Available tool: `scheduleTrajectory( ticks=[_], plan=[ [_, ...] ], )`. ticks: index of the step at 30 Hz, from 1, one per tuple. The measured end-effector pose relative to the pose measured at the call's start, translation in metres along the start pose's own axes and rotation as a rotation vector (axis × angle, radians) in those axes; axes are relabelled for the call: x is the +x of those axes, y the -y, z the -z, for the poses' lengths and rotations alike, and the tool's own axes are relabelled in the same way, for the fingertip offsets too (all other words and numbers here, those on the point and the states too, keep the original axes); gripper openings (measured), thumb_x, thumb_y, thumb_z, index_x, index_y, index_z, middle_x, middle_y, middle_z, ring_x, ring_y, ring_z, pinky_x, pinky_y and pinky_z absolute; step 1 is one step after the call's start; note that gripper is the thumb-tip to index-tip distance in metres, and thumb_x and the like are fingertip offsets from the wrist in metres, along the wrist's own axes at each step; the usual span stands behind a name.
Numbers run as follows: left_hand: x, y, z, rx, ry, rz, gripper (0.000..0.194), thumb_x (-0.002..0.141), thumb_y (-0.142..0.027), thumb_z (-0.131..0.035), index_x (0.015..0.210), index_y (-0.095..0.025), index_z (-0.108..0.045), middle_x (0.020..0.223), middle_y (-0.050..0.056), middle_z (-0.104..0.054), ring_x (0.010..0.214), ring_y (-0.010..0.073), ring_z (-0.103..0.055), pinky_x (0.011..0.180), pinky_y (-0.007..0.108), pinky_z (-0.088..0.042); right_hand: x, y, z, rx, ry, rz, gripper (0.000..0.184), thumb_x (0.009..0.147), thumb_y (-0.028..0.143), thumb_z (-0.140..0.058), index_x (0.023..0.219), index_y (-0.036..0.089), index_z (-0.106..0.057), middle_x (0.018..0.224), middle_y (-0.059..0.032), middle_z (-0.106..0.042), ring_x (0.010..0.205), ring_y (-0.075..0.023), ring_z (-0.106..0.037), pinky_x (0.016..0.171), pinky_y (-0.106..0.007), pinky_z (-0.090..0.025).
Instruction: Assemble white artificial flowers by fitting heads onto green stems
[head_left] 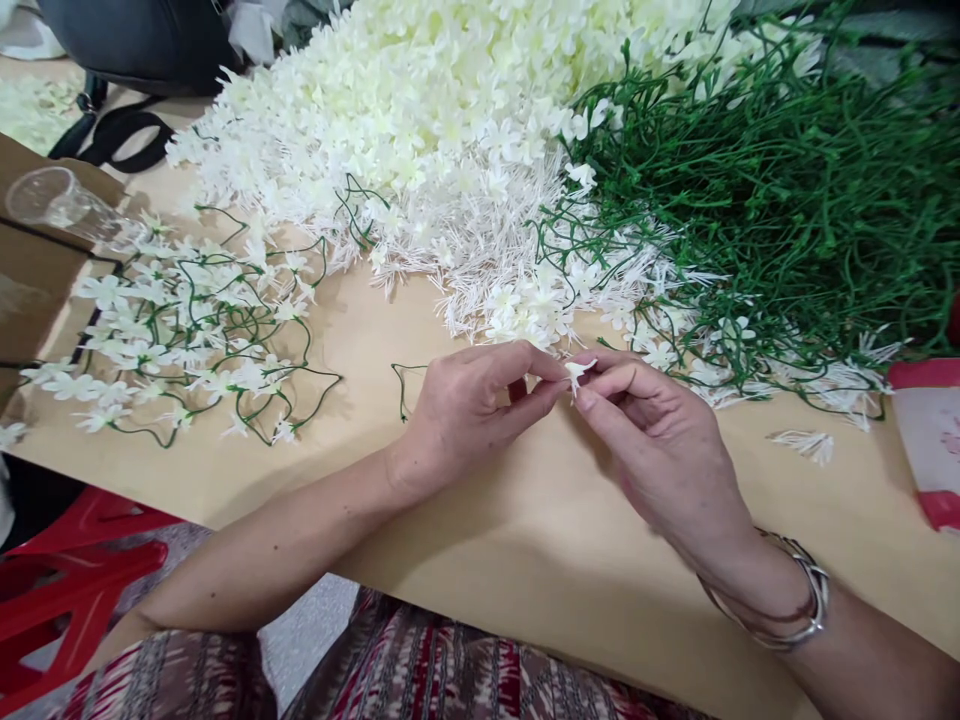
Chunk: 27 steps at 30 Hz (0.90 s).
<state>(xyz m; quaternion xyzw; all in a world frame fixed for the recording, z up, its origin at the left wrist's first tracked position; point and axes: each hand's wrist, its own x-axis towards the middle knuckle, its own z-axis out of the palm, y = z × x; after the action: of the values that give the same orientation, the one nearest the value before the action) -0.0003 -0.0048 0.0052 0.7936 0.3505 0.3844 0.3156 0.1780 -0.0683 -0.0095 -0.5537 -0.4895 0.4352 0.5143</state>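
Observation:
A small white artificial flower (pixel 577 370) is pinched between the fingertips of both hands, just above the table. My left hand (pixel 480 400) grips it from the left, thumb and forefinger closed. From the other side my right hand (pixel 660 430) has its thumb and fingers closed on it. A thin bent green plastic stem (pixel 401 385) shows beside my left hand; whether that hand holds its far end is hidden. Beyond the hands spreads a large heap of white and cream artificial flowers (pixel 420 120), with thin white stalks along its near side.
Green plastic stems (pixel 780 190) are piled at the right. Flowers joined to green stems (pixel 187 330) lie at the left, near a clear plastic cup (pixel 64 205) on its side. A red and white packet (pixel 930 440) sits at the right edge, a black bag (pixel 142 45) at the back left.

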Motion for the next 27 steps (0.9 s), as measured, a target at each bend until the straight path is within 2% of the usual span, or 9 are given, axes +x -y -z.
scheduleTrajectory(
  ticks=[3, 10, 16, 19, 21, 24, 27],
  plan=[
    [-0.0007, 0.0002, -0.0002, 0.016, -0.011, -0.058, 0.008, 0.098, -0.022, -0.072, 0.092, -0.018, -0.075, 0.082, 0.000, -0.081, 0.065, 0.0074, -0.067, 0.064, 0.017, -0.053, 0.0027, 0.0016, 0.0013, 0.018, 0.006, 0.018, 0.017, 0.097, 0.036, -0.074, 0.083, 0.028, -0.070, 0.113, -0.0070, -0.074, 0.116, -0.0248, -0.071, 0.102, -0.045, -0.058],
    [-0.0009, -0.0021, -0.0035, -0.085, -0.002, -0.004, 0.002, 0.095, -0.019, -0.074, 0.093, -0.018, -0.075, 0.079, -0.001, -0.079, 0.062, 0.0063, -0.065, 0.059, 0.016, -0.050, 0.0082, 0.0061, 0.0031, -0.005, -0.027, 0.067, 0.015, 0.096, 0.030, -0.074, 0.083, 0.028, -0.068, 0.108, -0.0065, -0.076, 0.104, -0.0226, -0.073, 0.092, -0.041, -0.060],
    [0.0016, -0.0033, -0.0052, -0.274, -0.035, 0.134, 0.010, 0.094, -0.025, -0.078, 0.091, -0.017, -0.073, 0.084, 0.001, -0.080, 0.063, 0.0065, -0.068, 0.055, 0.016, -0.049, 0.0091, 0.0077, 0.0009, 0.019, -0.052, 0.123, 0.013, 0.094, 0.025, -0.075, 0.083, 0.028, -0.069, 0.100, -0.0041, -0.074, 0.097, -0.0199, -0.072, 0.085, -0.036, -0.061],
    [0.0026, -0.0040, -0.0057, -0.342, -0.034, 0.171, 0.011, 0.092, -0.025, -0.080, 0.099, -0.017, -0.074, 0.090, 0.003, -0.081, 0.067, 0.0074, -0.070, 0.052, 0.016, -0.046, 0.0091, 0.0084, -0.0001, 0.004, -0.066, 0.135, 0.014, 0.094, 0.023, -0.074, 0.083, 0.028, -0.068, 0.101, -0.0043, -0.074, 0.098, -0.0195, -0.072, 0.085, -0.035, -0.060],
    [0.0031, -0.0043, -0.0057, -0.343, -0.031, 0.180, 0.012, 0.092, -0.026, -0.079, 0.101, -0.018, -0.076, 0.090, 0.003, -0.081, 0.066, 0.0073, -0.069, 0.051, 0.016, -0.045, 0.0090, 0.0075, 0.0000, -0.005, -0.065, 0.141, 0.013, 0.094, 0.025, -0.074, 0.084, 0.027, -0.068, 0.100, -0.0039, -0.073, 0.092, -0.0186, -0.072, 0.079, -0.034, -0.060],
    [0.0039, -0.0044, -0.0049, -0.303, -0.026, 0.167, 0.007, 0.092, -0.024, -0.078, 0.094, -0.017, -0.077, 0.084, 0.001, -0.080, 0.060, 0.0054, -0.064, 0.052, 0.016, -0.045, 0.0073, 0.0062, 0.0001, -0.038, -0.055, 0.152, 0.011, 0.095, 0.028, -0.075, 0.087, 0.028, -0.067, 0.095, -0.0029, -0.073, 0.083, -0.0175, -0.070, 0.073, -0.032, -0.060],
    [0.0051, -0.0042, -0.0036, -0.257, -0.051, 0.158, 0.004, 0.090, -0.021, -0.077, 0.091, -0.017, -0.076, 0.078, -0.001, -0.078, 0.057, 0.0045, -0.061, 0.052, 0.016, -0.045, 0.0033, 0.0077, -0.0006, -0.076, -0.030, 0.144, 0.003, 0.098, 0.030, -0.071, 0.098, 0.030, -0.069, 0.087, -0.0018, -0.070, 0.077, -0.0174, -0.069, 0.067, -0.030, -0.059]
  ],
)
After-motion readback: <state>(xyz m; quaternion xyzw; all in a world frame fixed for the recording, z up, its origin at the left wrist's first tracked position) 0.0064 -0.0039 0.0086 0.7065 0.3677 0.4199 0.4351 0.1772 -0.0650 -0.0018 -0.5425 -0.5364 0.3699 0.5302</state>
